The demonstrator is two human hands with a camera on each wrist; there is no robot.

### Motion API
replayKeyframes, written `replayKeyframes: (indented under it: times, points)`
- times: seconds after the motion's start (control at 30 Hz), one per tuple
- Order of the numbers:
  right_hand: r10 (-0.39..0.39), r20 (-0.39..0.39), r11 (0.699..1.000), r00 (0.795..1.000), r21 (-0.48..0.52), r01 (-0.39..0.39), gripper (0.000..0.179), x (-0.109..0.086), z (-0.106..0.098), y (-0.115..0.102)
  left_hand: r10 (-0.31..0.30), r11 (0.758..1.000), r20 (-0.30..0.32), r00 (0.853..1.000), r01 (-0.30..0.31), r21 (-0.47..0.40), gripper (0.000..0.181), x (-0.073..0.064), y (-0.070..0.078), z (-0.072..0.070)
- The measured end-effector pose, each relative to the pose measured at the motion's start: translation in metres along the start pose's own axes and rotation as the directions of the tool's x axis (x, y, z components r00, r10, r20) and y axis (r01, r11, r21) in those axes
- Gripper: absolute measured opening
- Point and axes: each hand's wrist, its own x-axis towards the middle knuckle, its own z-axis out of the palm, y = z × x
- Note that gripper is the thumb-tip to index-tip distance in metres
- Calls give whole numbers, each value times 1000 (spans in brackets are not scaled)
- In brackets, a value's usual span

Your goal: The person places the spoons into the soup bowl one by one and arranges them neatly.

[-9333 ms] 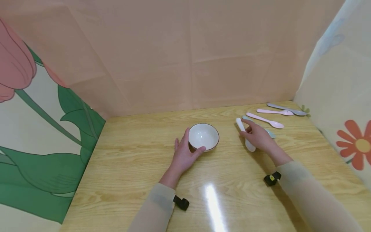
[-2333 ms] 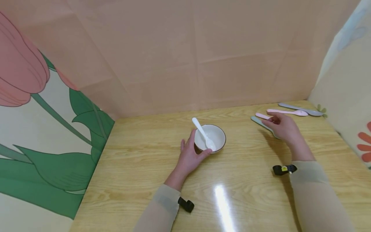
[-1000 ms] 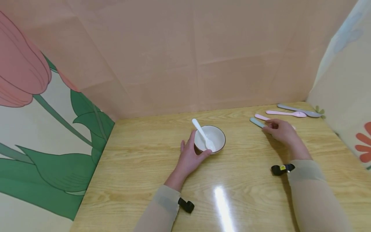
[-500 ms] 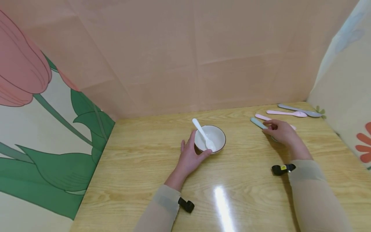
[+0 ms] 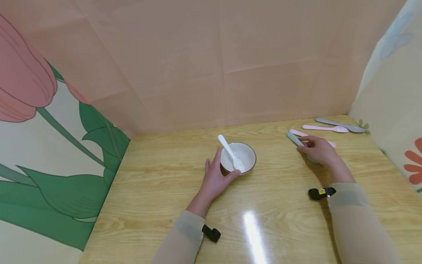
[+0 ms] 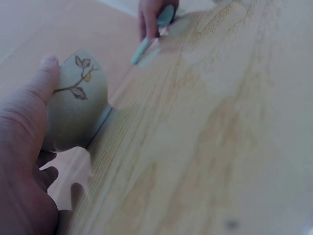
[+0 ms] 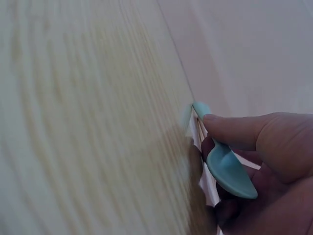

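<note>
A white bowl [image 5: 245, 156] with a dark rim stands mid-table. My left hand [image 5: 215, 178] grips its near left side, thumb at the front rim; the left wrist view shows a leafy branch painted on the bowl [image 6: 80, 107]. In the bowl leans a white spoon [image 5: 229, 150], its handle over the far rim. To the right, my right hand [image 5: 319, 151] pinches a pale teal spoon [image 5: 294, 138] by the handle. From the right wrist, thumb and fingers meet on that spoon [image 7: 230, 171], bowl end towards the palm and handle tip low by the tabletop.
Behind the right hand lie a pink spoon [image 5: 298, 132], partly covered by the fingers, another pink spoon [image 5: 324, 128] and a grey-lilac spoon [image 5: 339, 124]. A peach cloth backdrop [image 5: 178, 73] rises at the table's far edge, with printed cloths on both sides.
The white spoon has gone from the table at right into the bowl. My right hand has come down on the teal spoon, pinched it and turned it slightly. The left hand stays on the bowl.
</note>
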Motion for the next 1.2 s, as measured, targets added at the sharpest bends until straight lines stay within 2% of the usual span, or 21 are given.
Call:
replayKeyframes:
  times: [0.17,0.3,0.57,0.73,1.0,1.2]
  points:
    - [59,36,997,998,43,-61,62,-2,-4,-4,-6,1000,4,1000,6,2,108,1,1,1]
    - [81,62,989,995,118,-88,67,-5,-5,-7,-7,1000,5,1000,7,-1,108,0,2,2]
    - [42,4,970,999,241,-42,66,-5,-4,-21,10,1000,-2,1000,-10,1,106,1,2,2]
    - [43,-1,951,999,306,-41,63,-6,-6,-34,10,1000,0,1000,-10,4,106,1,2,2]
    - [37,20,929,999,369,-42,62,-10,-7,-55,19,1000,-4,1000,-19,16,107,1,3,0]
    - [9,92,917,996,395,-45,61,-12,-6,-68,16,1000,0,1000,-16,19,108,0,3,1]
